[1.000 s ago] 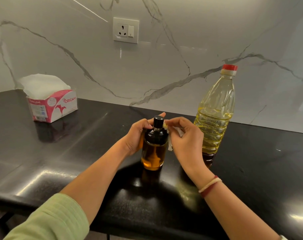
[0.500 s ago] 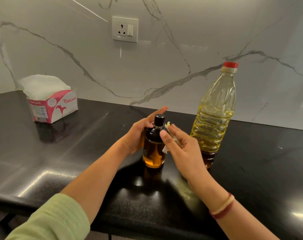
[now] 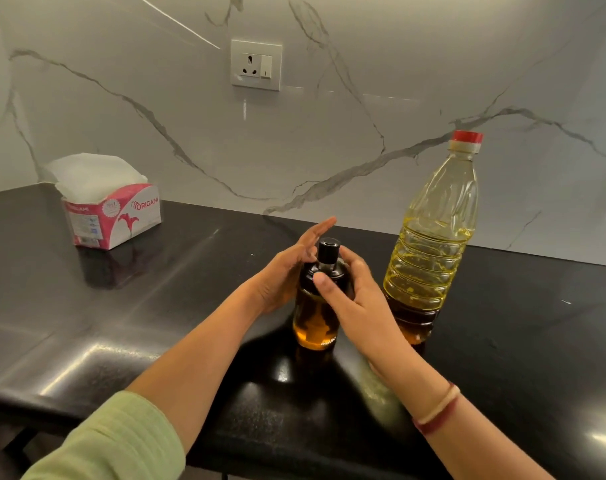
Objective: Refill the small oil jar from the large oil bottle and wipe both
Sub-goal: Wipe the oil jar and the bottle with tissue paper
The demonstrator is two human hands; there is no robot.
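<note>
The small oil jar (image 3: 313,317) stands upright on the black counter (image 3: 156,306). It has amber oil in its lower half and a dark shoulder with a black cap on top. My left hand (image 3: 282,271) rests against the jar's left side with its fingers straight. My right hand (image 3: 355,296) curls round the jar's shoulder from the right, thumb on the front just under the cap. No tissue shows in that hand now. The large oil bottle (image 3: 433,244), clear plastic with a red cap and yellow oil, stands just right of the jar, untouched.
A pink and white tissue box (image 3: 116,216) with tissues sticking up sits at the back left of the counter. A wall socket (image 3: 256,64) is set in the white marble backsplash. The counter's front edge runs below my forearms.
My right hand moved down from the cap and closed round the jar's shoulder, covering the white tissue it held. My left hand's fingers straightened along the jar. The jar stayed in place.
</note>
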